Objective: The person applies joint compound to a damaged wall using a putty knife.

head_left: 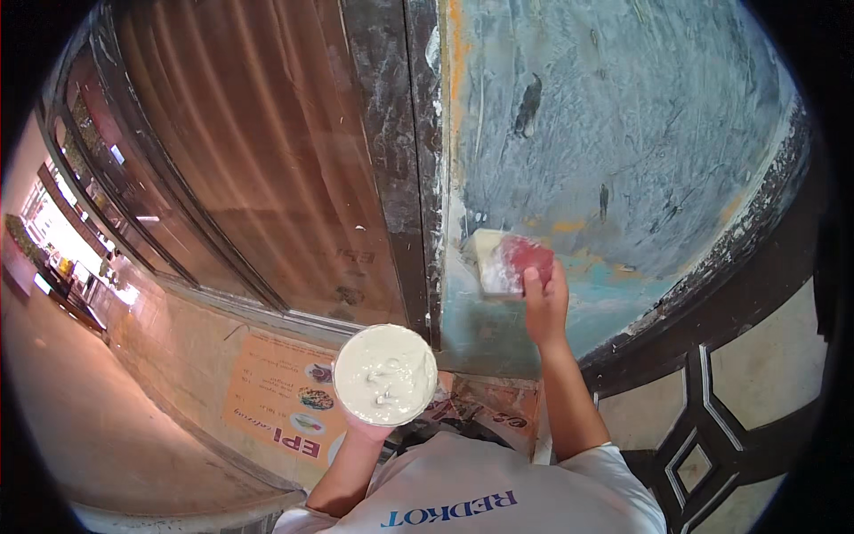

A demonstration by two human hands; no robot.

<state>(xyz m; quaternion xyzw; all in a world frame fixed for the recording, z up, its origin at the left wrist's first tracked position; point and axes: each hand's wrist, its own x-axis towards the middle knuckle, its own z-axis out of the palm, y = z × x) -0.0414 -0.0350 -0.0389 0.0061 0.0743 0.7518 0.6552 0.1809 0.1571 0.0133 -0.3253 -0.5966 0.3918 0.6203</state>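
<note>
A round tub of creamy off-white filler paste (pixel 384 374) rests in my left hand (pixel 366 429), which supports it from below; most of those fingers are hidden under it. My right hand (pixel 548 298) grips a flat red scraper (pixel 527 258) with white paste smeared over its face. Its pale edge lies against or very close to the blue-green wall panel (pixel 569 151), near the panel's lower left corner. Grey-white streaks, dark patches and a few orange marks cover the panel.
Left of the panel stands a dark frame post (pixel 391 133) beside a glass pane with a brown curtain (pixel 240 133) behind it. An orange printed sheet (pixel 267 392) lies low on the left. Dark metalwork with pale panels (pixel 756 356) stands at the right.
</note>
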